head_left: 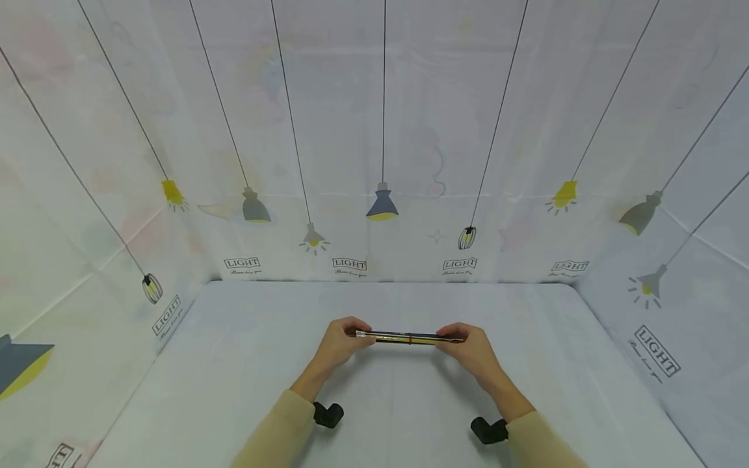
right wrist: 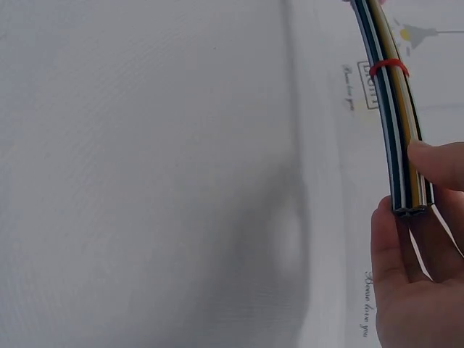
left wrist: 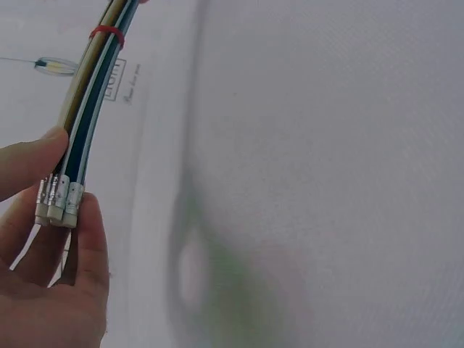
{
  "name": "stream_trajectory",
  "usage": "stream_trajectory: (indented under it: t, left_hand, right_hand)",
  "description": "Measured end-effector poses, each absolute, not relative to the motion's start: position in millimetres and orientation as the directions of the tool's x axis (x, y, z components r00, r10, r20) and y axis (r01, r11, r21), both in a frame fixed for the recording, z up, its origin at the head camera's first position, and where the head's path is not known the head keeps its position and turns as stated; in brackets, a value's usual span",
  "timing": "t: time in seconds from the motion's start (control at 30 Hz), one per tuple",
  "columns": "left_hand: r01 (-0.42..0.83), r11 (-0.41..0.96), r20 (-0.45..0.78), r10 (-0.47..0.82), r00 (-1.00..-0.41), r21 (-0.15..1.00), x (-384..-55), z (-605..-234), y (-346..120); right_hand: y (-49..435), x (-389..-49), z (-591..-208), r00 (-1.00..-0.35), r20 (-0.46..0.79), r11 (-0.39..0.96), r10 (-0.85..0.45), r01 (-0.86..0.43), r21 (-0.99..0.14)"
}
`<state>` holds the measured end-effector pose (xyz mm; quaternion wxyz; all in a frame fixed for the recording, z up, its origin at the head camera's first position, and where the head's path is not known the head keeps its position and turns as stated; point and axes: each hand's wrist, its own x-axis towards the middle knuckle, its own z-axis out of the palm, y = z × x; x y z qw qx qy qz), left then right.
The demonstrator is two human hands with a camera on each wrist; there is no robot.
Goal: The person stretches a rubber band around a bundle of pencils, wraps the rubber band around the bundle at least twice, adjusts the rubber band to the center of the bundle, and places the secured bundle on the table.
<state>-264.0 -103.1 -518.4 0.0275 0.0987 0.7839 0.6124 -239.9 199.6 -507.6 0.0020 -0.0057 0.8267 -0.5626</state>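
A bundle of several pencils is held level above the white table by both hands. A red band circles the bundle near its middle. My left hand pinches the end with metal ferrules and white erasers, thumb on one side and fingers on the other. At the opposite end, my right hand pinches the flat, blunt pencil ends between thumb and fingers. Dark, white and yellow barrels show side by side in the right wrist view.
The white table spreads beneath the hands. A white backdrop printed with hanging lamps stands behind it and along both sides. Black wrist mounts stick out inward from both sleeves.
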Motion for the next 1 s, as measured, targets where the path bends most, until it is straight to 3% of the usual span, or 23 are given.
stream_trajectory:
  t: [0.4, 1.0]
  left_hand:
    - [0.072, 0.404, 0.032, 0.104, -0.994, 0.912, -268.0, -541.4, -97.3]
    - [0.070, 0.449, 0.016, 0.121, -0.992, 0.891, -263.4, -543.0, -101.2]
  right_hand:
    - [194.8, -247.6, -528.0, -0.999, -0.027, 0.455, 0.017, 0.032, -0.890]
    - [196.4, -244.1, -532.6, -1.000, -0.012, 0.534, -0.028, -0.005, -0.845]
